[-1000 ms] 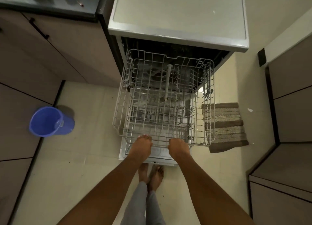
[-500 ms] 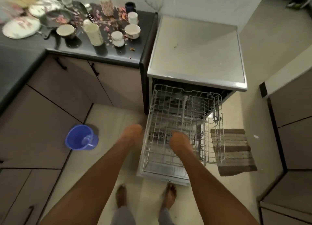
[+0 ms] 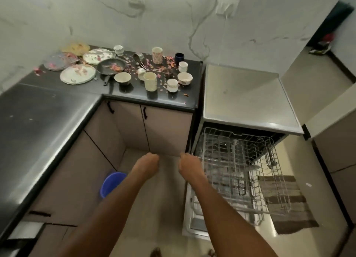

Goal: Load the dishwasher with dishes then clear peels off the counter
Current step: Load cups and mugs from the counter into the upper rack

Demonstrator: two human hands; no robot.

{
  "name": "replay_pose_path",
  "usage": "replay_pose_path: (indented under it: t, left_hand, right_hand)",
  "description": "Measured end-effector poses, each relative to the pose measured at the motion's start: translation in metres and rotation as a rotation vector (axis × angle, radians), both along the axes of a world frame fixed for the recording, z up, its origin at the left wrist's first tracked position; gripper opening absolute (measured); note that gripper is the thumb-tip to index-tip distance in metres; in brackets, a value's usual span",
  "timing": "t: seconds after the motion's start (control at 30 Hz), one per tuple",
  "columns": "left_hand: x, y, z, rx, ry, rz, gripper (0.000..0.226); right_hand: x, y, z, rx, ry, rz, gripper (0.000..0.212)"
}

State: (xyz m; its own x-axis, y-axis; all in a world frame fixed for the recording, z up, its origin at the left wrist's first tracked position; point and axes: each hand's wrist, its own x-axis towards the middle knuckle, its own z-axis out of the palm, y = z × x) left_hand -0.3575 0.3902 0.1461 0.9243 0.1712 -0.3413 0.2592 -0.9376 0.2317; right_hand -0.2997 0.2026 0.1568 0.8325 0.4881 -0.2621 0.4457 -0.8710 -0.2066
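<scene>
Dishes [image 3: 78, 74] and peels [image 3: 154, 65] on counter [image 3: 57, 106]; dishwasher [image 3: 246, 96] right of counter, rack [image 3: 240, 172] pulled out; bucket [image 3: 110, 183] on floor left.

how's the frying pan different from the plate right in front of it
The frying pan is dark, deep-walled and has a handle; the plate is pale, flat and has none. The frying pan holds a heap of pink peels, the plate only a few scraps. Both sit on the black counter, dirty and not yet loaded.
</scene>
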Motion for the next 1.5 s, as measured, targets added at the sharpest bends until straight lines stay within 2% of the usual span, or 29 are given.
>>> replay_pose_path:
  t: [0.23, 0.37, 0.63, 0.77, 0.9, 1.03, 1.23, 1.4, 1.5]
  left_hand:
    - [0.001, 0.056, 0.02, -0.046, -0.077, 0.072, 0.027]
    - [0.016, 0.071, 0.025, -0.078, -0.073, 0.082, 0.023]
    - [0.077, 0.107, 0.025, -0.125, -0.106, 0.092, 0.025]
    - [0.126, 0.128, 0.028, -0.18, -0.169, 0.108, 0.043]
    - [0.182, 0.148, 0.035, -0.232, -0.195, 0.161, 0.032]
    - [0.232, 0.165, 0.029, -0.276, -0.207, 0.308, 0.019]
    - [0.298, 0.169, 0.037, -0.349, -0.301, 0.372, 0.048]
    - [0.353, 0.187, 0.042, -0.311, -0.388, 0.353, 0.049]
    - [0.388, 0.204, 0.043, -0.27, -0.432, 0.329, 0.062]
  right_hand:
    - [-0.005, 0.089, 0.012, 0.052, -0.037, 0.057, 0.031]
    - [0.011, 0.116, 0.012, 0.047, -0.037, 0.068, 0.031]
    - [0.089, 0.151, -0.006, 0.132, 0.035, -0.041, 0.037]
    - [0.149, 0.168, -0.015, 0.225, 0.09, -0.123, 0.04]
    - [0.214, 0.186, -0.007, 0.311, 0.134, -0.187, 0.044]
    - [0.262, 0.203, 0.002, 0.398, 0.111, -0.249, 0.042]
    - [0.318, 0.223, -0.002, 0.356, 0.093, -0.242, 0.039]
    - [0.344, 0.239, -0.007, 0.367, 0.133, -0.256, 0.03]
    - [0.359, 0.248, -0.011, 0.423, 0.199, -0.315, 0.026]
